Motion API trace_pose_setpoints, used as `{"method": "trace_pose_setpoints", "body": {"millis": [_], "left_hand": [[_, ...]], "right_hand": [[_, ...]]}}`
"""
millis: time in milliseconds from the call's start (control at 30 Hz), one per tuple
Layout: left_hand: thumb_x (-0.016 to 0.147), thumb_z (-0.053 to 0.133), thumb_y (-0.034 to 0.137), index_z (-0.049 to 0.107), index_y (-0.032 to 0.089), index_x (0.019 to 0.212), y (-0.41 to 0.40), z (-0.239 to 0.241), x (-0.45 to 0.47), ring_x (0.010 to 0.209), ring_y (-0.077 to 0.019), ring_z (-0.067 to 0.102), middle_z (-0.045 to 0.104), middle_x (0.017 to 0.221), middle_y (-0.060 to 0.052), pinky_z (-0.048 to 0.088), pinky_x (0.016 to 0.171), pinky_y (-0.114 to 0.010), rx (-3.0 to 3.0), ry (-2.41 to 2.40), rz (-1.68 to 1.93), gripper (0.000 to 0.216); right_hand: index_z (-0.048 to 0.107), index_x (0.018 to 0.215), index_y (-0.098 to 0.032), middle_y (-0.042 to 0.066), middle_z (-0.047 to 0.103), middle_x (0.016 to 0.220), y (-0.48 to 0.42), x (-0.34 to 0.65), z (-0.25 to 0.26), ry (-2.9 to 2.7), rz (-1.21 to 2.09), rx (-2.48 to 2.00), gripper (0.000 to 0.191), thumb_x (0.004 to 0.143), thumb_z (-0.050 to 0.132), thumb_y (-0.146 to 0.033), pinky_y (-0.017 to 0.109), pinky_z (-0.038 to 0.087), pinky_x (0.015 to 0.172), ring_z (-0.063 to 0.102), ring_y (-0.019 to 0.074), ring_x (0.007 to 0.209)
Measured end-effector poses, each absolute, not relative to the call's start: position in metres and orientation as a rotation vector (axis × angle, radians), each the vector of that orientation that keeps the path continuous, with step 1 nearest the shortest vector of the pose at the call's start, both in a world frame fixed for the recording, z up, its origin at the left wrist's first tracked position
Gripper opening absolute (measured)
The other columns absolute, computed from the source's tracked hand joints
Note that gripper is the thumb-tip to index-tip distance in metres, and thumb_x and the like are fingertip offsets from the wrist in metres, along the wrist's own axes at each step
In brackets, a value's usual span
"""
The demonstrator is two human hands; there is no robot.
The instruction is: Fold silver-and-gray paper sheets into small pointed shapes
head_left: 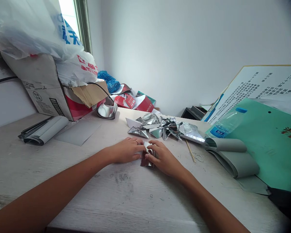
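A small piece of shiny silver foil sheet (147, 161) lies on the table, partly hidden by my fingers; it looks bent or folded. My left hand (126, 150), with a ring on one finger, holds its left edge with bent fingers. From the other side, my right hand (165, 158) curls its thumb and fingers over the sheet's upper and right part. Just beyond my hands is a pile of folded silver foil pieces (157, 125), several with pointed triangular shapes.
At left are grey rolled sheets (47, 131), a flat sheet (79, 131) and a cardboard box (38, 87) under plastic bags (34, 29). At right are a thin stick (190, 151), a rubber band (199, 157), folded grey sheets (232, 158), a water bottle (229, 123) and a green board (276, 155).
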State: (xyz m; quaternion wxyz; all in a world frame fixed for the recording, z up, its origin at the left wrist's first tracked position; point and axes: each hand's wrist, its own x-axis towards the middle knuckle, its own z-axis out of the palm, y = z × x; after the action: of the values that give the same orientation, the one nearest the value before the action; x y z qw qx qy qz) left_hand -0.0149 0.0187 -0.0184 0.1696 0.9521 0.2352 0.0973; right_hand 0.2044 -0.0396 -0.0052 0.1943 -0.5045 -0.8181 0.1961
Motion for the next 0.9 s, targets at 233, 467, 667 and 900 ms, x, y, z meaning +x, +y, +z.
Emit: {"method": "trace_pose_setpoints", "body": {"millis": [233,467,667,900], "left_hand": [[0.097,0.058,0.029,0.064,0.024,0.116,0.0175,-0.0143,-0.0136,0.119,-0.0278,0.055,0.058,0.130,-0.008,0.041,0.104,-0.045,2.712,0.710,0.191,0.021],[0.096,0.059,0.028,0.064,0.025,0.118,0.0179,-0.0146,-0.0141,0.120,-0.0275,0.055,0.057,0.132,-0.008,0.041,0.104,-0.044,2.707,0.687,0.212,0.023],[0.092,0.061,0.022,0.066,0.026,0.118,0.0176,-0.0148,-0.0149,0.122,-0.0284,0.055,0.057,0.132,-0.008,0.042,0.105,-0.043,2.698,0.668,0.256,0.026],[0.092,0.061,0.024,0.062,0.028,0.129,0.0230,-0.0121,-0.0203,0.123,-0.0279,0.056,0.055,0.139,-0.007,0.044,0.104,-0.040,2.616,0.636,0.196,0.036]], "right_hand": [[0.070,0.095,-0.018,0.013,0.064,0.122,-0.0361,0.2064,-0.0096,-2.183,0.424,-1.396,0.011,0.091,0.064,-0.026,0.046,0.046,0.103,0.059,0.0271,0.116],[0.070,0.101,-0.019,0.010,0.068,0.119,-0.0360,0.2053,-0.0072,-2.280,0.474,-1.398,0.013,0.091,0.062,-0.021,0.045,0.046,0.101,0.059,0.0268,0.115],[0.070,0.109,-0.021,0.009,0.064,0.129,-0.0381,0.2071,-0.0062,-2.338,0.547,-1.411,0.019,0.091,0.064,-0.022,0.045,0.044,0.106,0.056,0.0265,0.122],[0.071,0.104,-0.021,0.009,0.064,0.128,-0.0391,0.2051,-0.0022,-2.344,0.575,-1.411,0.015,0.091,0.064,-0.024,0.044,0.045,0.104,0.056,0.0269,0.122]]}}
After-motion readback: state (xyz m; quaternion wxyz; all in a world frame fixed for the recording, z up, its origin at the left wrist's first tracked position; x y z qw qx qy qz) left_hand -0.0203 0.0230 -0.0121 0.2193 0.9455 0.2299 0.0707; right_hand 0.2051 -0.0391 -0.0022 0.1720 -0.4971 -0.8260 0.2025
